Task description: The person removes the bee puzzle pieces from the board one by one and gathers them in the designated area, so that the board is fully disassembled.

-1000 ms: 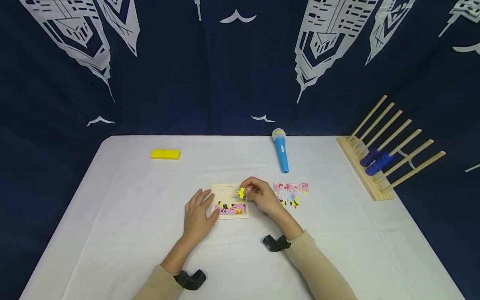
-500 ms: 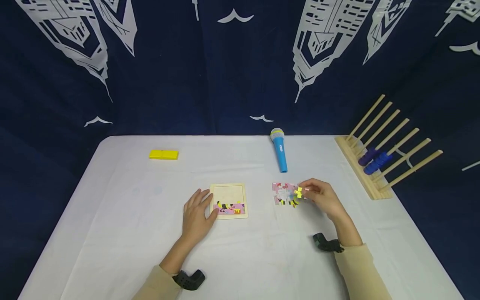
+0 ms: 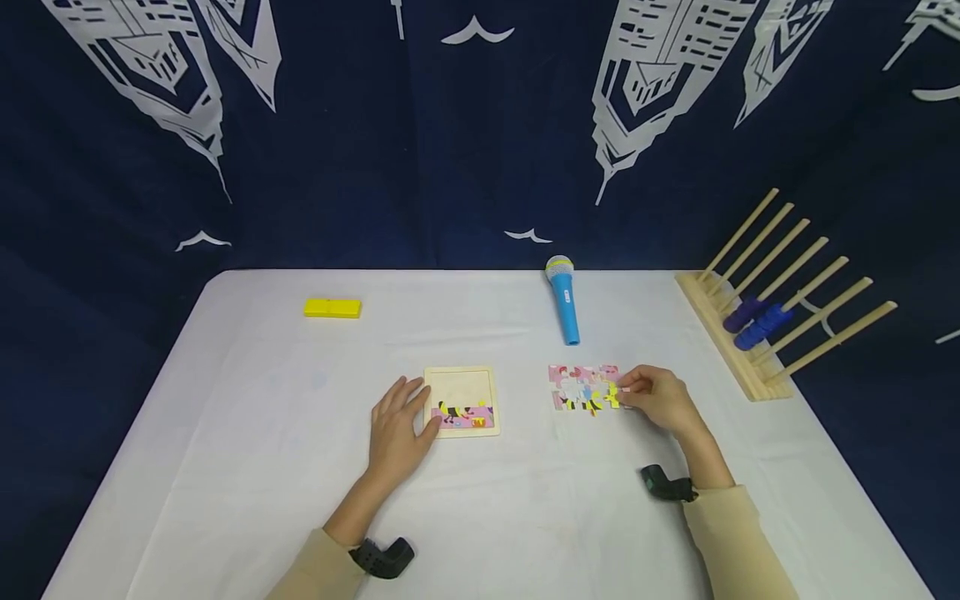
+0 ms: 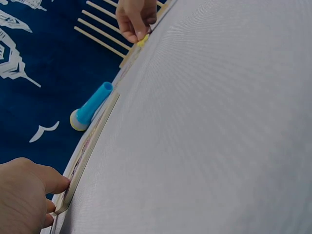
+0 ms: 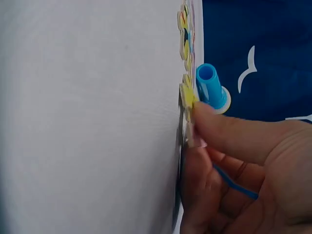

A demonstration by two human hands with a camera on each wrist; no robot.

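My left hand (image 3: 399, 433) rests at the left side of a square wooden puzzle tray (image 3: 459, 387), thumb at its lower left corner and fingers extended along the edge. A strip of pink, yellow and black pieces (image 3: 453, 417) fills the tray's near part, while bare wood shows in the far part. To the right, my right hand (image 3: 662, 400) pinches a yellow puzzle piece (image 5: 186, 95) between thumb and fingers. It holds this piece low, at the right edge of a cluster of loose puzzle pieces (image 3: 573, 392) on the white cloth.
Behind the loose pieces lies a blue toy microphone (image 3: 566, 308). A wooden peg rack (image 3: 727, 346) with purple and blue rings stands at the far right. Toward the back left is a yellow block (image 3: 332, 308). A dark blue curtain (image 3: 337, 167) hangs behind the table.
My right hand has carried the yellow piece from over the tray rightward to the right edge of the loose pieces, and lower. The left hand keeps its place at the tray.
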